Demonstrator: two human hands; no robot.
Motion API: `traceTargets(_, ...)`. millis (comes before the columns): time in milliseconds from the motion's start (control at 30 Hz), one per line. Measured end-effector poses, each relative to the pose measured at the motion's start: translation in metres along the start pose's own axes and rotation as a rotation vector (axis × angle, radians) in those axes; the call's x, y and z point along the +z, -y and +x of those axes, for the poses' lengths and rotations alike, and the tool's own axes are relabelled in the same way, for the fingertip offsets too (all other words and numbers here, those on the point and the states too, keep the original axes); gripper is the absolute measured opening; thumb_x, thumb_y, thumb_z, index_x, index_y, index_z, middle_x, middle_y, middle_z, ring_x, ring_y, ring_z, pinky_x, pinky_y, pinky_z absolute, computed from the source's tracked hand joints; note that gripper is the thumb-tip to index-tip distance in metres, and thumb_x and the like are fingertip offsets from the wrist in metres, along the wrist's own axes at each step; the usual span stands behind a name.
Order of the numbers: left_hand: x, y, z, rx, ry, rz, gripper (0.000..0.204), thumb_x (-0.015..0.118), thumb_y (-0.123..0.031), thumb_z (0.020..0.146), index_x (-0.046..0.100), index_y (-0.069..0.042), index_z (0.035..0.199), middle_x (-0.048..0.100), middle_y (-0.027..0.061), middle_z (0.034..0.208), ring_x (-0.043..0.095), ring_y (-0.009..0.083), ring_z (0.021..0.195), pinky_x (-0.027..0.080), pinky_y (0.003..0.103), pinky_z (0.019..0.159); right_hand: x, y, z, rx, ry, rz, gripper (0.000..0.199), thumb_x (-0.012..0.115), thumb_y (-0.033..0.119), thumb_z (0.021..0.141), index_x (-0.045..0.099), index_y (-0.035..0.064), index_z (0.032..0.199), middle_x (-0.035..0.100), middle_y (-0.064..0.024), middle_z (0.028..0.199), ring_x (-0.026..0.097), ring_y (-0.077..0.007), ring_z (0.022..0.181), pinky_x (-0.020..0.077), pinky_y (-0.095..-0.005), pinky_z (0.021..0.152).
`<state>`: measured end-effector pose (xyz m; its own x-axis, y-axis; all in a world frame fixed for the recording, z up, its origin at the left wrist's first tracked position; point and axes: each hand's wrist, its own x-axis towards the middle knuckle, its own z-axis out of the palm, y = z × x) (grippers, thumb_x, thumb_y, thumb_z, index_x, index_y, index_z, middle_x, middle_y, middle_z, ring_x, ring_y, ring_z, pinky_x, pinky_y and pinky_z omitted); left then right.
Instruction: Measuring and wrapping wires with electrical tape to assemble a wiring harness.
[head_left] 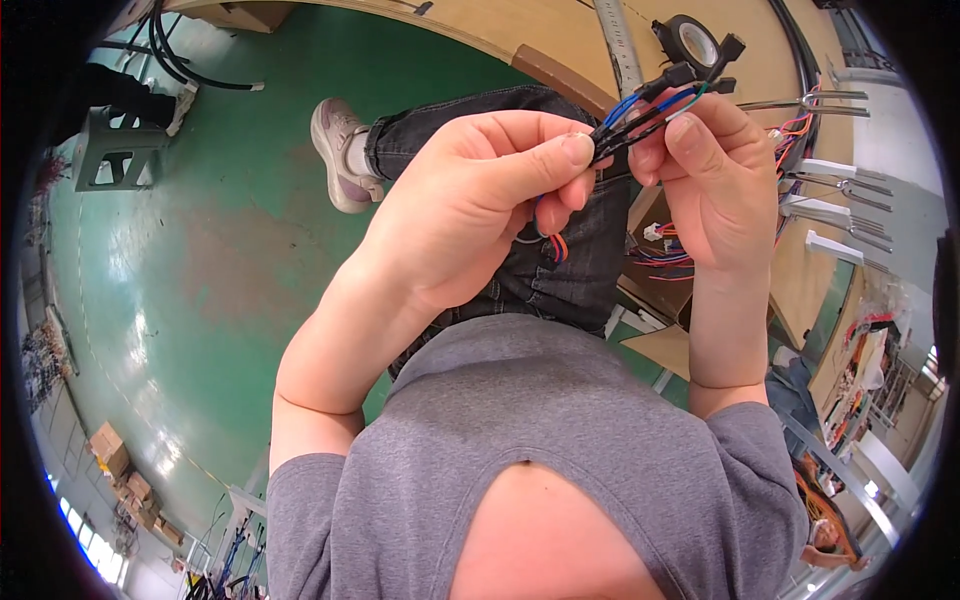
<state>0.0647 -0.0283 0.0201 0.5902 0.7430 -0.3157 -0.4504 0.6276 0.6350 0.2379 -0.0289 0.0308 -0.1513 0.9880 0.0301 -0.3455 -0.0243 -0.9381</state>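
Wires (614, 140) slant up and rightward from left hand (490, 195)

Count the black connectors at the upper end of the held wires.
3 visible: left connector, top right connector, lower right connector. The right hand may hide more.

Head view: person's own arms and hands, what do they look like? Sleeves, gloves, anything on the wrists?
Left hand and right hand ungloved. Forearms uncovered; no watch or bracelet visible. Short, plain grey sleeves end above the elbows.
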Motion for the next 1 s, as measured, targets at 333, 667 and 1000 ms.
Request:
traceTargets(333, 0.002, 0.003, 0.0, 0.057, -0.027, 0.013, 0.016, 0.051, -0.015, 0.082, 0.054, 0.0, 0.087, 0.05, 0.0006, 0.062, 0.041, 0.006, 0.053, 0.033, 0.016, 0.049, 0.02, 0.003, -0.006, -0.073, -0.198, -0.397, 0.007, 0.062, 0.001, 0.071, 0.06, -0.0034, 0.076, 0.058, -0.0046, 0.066, 0.052, -0.0065, 0.058, 0.0414, -0.0161, 0.052)
traceTargets(667, 0.002, 0.004, -0.001, 0.139, -0.068, 0.079, 0.016, 0.052, -0.013, 0.081, 0.055, 0.0, 0.091, 0.052, 0.0017, 0.065, 0.044, 0.0062, 0.055, 0.035, 0.016, 0.05, 0.023, 0.003, -0.008, -0.157, -0.184, -0.553, 0.008, 0.064, 0.002, 0.07, 0.06, -0.0041, 0.072, 0.058, -0.0028, 0.065, 0.051, -0.0048, 0.059, 0.0398, -0.0159, 0.052)
traceTargets(1000, 0.003, 0.003, -0.003, 0.156, -0.077, 0.143, 0.016, 0.053, -0.013, 0.081, 0.055, -0.001, 0.091, 0.053, 0.0021, 0.065, 0.045, 0.0063, 0.055, 0.036, 0.017, 0.051, 0.025, 0.005, -0.009, -0.271, -0.152, -0.827, 0.009, 0.062, 0.005, 0.072, 0.059, -0.0033, 0.071, 0.055, -0.0042, 0.062, 0.05, -0.0077, 0.055, 0.0378, -0.0183, 0.049)
